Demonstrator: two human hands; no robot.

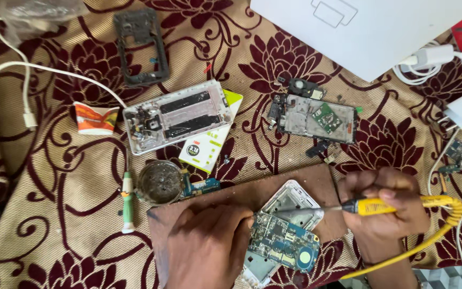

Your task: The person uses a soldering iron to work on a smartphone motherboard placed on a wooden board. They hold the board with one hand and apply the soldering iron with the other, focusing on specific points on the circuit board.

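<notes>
A blue circuit board [284, 243] lies on a wooden board [231, 200] at six o'clock, pressed by the flat left hand [207, 243]. The right hand [383, 206], fisted, grips a yellow soldering iron [380, 205]. At eleven o'clock sits a white-and-green card [209, 147]; at one o'clock, a white box [370, 32].

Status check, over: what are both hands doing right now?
Left hand pressing circuit board. Right hand gripping yellow soldering iron, tip near board's top edge. Nothing blocking.

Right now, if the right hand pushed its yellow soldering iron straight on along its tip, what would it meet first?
Probably the blue circuit board under the left hand; the right hand aims the yellow soldering iron leftward, though depth is unclear.
</notes>
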